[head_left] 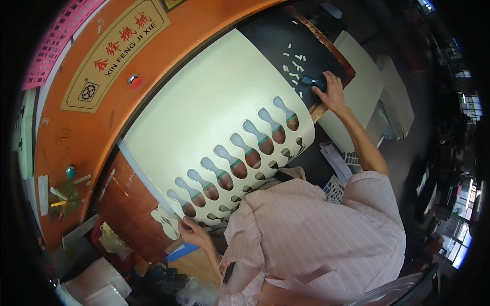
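Sheet: a large cream cardboard sheet with a row of bowling-pin-shaped cut-outs lies on the machine bed, its long axis running from the lower left to the upper right.
Left hand: the left hand rests at the lower left corner of the sheet, with the fingers closed in a narrow pinch on the cut edge.
Right hand: the right hand lies well apart, at the upper right end, with the fingers spread flat on the black rubber mat, touching a small dark blue object; I cannot tell if it grips it.
Relation: the sheet lies between the two hands; the left hand is the nearer to it.
Around: small white paper scraps lie on the mat; an orange machine panel curves behind.
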A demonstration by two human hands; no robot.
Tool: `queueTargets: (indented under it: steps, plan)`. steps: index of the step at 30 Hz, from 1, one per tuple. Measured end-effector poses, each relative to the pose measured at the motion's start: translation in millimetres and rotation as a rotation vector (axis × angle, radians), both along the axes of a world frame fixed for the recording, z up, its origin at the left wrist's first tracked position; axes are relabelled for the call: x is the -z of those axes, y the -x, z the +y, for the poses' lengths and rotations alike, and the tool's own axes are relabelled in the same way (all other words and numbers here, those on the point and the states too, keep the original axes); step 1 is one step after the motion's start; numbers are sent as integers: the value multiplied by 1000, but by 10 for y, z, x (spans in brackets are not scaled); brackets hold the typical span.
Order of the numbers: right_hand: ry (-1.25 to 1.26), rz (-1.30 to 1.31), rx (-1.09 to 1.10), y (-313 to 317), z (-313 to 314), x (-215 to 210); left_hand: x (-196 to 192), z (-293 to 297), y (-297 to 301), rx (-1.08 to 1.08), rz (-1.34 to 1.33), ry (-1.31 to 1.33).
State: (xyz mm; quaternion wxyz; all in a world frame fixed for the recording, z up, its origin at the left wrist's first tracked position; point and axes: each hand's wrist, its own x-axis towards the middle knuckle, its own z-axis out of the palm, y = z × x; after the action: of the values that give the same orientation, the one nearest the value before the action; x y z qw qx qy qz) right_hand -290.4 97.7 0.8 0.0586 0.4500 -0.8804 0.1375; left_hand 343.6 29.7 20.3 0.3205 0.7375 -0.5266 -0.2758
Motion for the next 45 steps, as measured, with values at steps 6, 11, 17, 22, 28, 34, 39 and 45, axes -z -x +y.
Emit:
queueTargets:
  steps: [6,11,17,22,28,34,39,45]
  plan:
    - [-66,-234,-128,317,65,143,-25,-405,-78,55,-74,-52]
    - [34,-261,-203,345,23,108,-32,-1096,47,83,-250,67]
    - [359,-523,-103,-144,-413,-96,-111,-1351,86,165,-221,-23]
    - [406,-445,-368,-1126,-1259,-214,-40,-1300,-57,306,-195,41]
    - [295,-422,-242,-1152,-1821,-353,153,-1424,-266,264,208,-43]
    - [70,-624,111,-616,-2241,-148,43,-1522,-366,299,349,-208]
    - [93,-229,47,-781,-2207,-25,-10,-1488,-331,286,334,-198]
    - [110,-244,50,-765,-2268,-109,-4,-1480,-399,303,373,-210]
